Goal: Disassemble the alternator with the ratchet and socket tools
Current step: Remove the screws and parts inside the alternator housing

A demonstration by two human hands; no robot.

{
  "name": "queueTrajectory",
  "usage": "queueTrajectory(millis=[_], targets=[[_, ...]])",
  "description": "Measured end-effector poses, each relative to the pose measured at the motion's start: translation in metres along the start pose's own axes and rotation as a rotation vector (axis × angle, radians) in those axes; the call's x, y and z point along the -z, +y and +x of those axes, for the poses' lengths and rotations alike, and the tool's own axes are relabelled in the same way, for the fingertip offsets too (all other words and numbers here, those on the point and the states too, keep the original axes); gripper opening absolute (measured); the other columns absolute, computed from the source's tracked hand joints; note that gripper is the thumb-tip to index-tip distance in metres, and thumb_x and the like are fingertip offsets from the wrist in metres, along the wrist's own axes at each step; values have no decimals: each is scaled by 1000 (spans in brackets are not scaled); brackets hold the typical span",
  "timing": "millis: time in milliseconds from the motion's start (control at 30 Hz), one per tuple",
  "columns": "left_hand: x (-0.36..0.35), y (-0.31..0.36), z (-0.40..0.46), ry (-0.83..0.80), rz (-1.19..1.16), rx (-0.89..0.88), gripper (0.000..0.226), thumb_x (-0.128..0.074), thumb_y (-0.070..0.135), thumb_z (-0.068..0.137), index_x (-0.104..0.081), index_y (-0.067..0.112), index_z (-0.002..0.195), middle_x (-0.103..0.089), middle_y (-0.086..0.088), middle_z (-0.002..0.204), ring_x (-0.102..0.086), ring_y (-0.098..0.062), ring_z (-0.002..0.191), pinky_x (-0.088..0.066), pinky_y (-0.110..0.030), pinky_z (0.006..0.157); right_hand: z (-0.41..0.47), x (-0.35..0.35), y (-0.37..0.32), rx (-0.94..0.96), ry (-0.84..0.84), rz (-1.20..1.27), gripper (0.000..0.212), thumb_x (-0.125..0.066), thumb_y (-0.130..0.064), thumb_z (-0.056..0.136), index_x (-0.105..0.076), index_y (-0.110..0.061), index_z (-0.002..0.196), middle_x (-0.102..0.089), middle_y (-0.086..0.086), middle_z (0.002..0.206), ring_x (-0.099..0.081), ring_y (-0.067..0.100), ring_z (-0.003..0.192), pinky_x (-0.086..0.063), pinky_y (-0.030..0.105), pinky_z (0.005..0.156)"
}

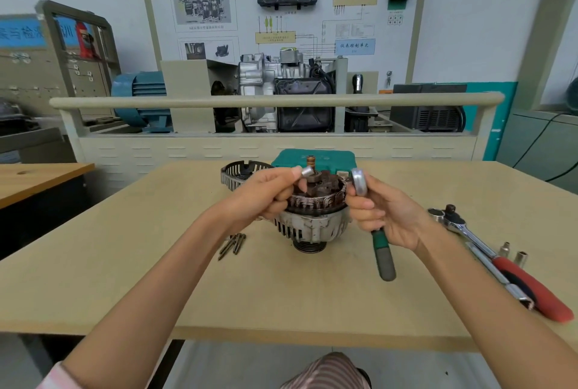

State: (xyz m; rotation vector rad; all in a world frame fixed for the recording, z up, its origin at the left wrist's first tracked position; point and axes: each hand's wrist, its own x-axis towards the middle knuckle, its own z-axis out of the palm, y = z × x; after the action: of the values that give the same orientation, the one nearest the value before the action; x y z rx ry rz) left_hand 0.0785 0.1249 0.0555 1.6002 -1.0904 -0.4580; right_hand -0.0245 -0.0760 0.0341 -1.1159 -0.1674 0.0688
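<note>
The alternator (312,223) stands pulley-down in the middle of the table, its copper windings and rotor shaft (311,161) exposed on top. My left hand (262,194) pinches a small silver socket (307,171) between thumb and fingertips just above the alternator. My right hand (380,210) grips a ratchet with a green and grey handle (384,255); the ratchet's round head (359,181) points up, a little to the right of the socket. The socket and ratchet head are apart.
The removed rear cover (234,174) lies behind the alternator, beside a green tool case (325,159). Several long bolts (233,245) lie at front left. On the right lie a red-handled ratchet (506,266), an extension bar (497,273) and two sockets (513,252). A training rig stands behind the table.
</note>
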Motion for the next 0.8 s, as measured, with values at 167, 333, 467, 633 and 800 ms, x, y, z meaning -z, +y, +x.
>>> queueTrajectory(millis=[167,333,467,633,800], targets=[[-26,0,-2,-112,211,130,30,-37,34,100,-60,16,92,-33,12,54,-26,-5,42,-23,-16,40,-7,23,-2,-69,492,-470,27,-45,-32,97,-48,-9,84,-44,0,60,-32,6,43,-28,16,36],[-101,-6,15,-113,493,175,36,-40,37,99,-58,10,85,-50,-1,68,-45,-12,55,-35,-16,44,-30,53,4,-390,812,-1169,7,-46,-3,92,-50,2,89,-50,11,65,-42,19,51,-34,25,49],[-159,-28,32,-116,682,222,44,-37,37,100,-58,2,84,-58,-15,82,-54,-29,83,-33,-29,63,-46,72,14,-354,921,-1587,20,-44,-13,96,-41,-8,77,-47,7,72,-52,23,71,-31,26,51],[-200,-45,62,95,917,184,39,-34,37,99,-60,9,107,-62,-15,115,-57,-33,108,-34,-32,70,-59,89,12,-343,1074,-1670,24,-47,-12,94,-47,1,114,-59,18,113,-58,33,105,-44,33,76],[-217,-54,80,136,898,77,31,-39,37,96,-60,14,96,-66,-13,103,-59,-33,99,-31,-30,66,-64,100,8,-403,1115,-1781,24,-43,-8,95,-46,-3,118,-58,16,117,-57,32,108,-45,34,81]])
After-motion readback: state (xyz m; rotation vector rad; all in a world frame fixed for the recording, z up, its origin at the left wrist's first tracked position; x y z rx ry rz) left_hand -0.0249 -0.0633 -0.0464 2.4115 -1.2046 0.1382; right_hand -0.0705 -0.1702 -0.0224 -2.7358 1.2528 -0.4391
